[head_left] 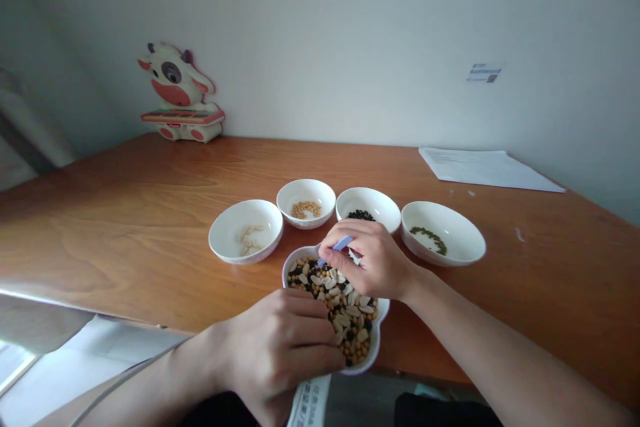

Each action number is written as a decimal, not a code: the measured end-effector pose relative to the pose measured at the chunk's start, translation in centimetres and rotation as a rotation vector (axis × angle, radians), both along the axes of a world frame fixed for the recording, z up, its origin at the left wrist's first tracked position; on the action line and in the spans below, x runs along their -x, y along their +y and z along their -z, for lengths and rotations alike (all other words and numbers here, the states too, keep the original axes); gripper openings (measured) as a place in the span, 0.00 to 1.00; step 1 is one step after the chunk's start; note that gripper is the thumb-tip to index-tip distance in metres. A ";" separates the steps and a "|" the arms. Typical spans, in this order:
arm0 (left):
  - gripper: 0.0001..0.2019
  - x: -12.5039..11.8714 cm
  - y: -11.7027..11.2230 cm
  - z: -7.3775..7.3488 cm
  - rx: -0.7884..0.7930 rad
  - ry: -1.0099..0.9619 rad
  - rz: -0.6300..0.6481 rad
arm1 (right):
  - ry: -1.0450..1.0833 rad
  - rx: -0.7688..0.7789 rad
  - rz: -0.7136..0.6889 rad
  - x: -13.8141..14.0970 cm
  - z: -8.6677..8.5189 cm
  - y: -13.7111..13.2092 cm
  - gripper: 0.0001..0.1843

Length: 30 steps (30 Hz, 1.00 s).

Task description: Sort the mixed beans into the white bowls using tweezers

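Observation:
A white flower-shaped dish (384, 312) at the table's front edge holds a mix of pale split peanuts, yellow beans and black beans. My left hand (287, 347) is closed on the dish's near left side, its fingers lying over the rim and part of the mix. My right hand (373, 257) pinches small light-purple tweezers (342, 244) above the dish's far side. Their tip points down into the mix, and I cannot tell whether a bean is between the prongs. The right hand partly hides the dish and the black-bean bowl behind it.
Behind the dish stand white bowls with a few pale strips (223, 232), yellow beans (283, 199), black beans (385, 205) and green beans (467, 240). Further back are a cow-shaped toy keyboard (183, 97) and white papers (485, 168). A printed strip (311, 400) hangs below my left hand.

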State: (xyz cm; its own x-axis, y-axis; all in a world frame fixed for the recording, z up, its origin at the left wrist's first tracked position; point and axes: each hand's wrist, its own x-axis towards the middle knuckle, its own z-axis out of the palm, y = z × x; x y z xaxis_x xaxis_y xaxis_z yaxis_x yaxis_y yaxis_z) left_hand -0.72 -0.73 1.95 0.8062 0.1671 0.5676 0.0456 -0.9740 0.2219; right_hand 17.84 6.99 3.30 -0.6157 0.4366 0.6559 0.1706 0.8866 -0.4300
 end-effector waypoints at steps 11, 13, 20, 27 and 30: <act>0.15 -0.1 -0.2 -0.3 0.009 -0.008 0.004 | 0.065 0.010 0.070 0.1 -0.3 -0.2 0.10; 0.15 -0.1 -0.1 -0.2 0.008 -0.015 0.007 | 0.068 0.005 0.052 0.0 -0.2 -0.2 0.09; 0.15 -0.1 0.0 -0.3 0.009 -0.015 0.014 | 0.025 0.025 0.020 0.3 0.2 -0.1 0.09; 0.14 -0.2 -0.1 -0.3 0.016 -0.026 0.017 | -0.029 0.043 0.017 0.3 0.4 -0.2 0.10; 0.14 -0.1 -0.2 -0.2 0.006 -0.021 0.006 | -0.028 0.035 0.010 0.3 0.6 -0.1 0.09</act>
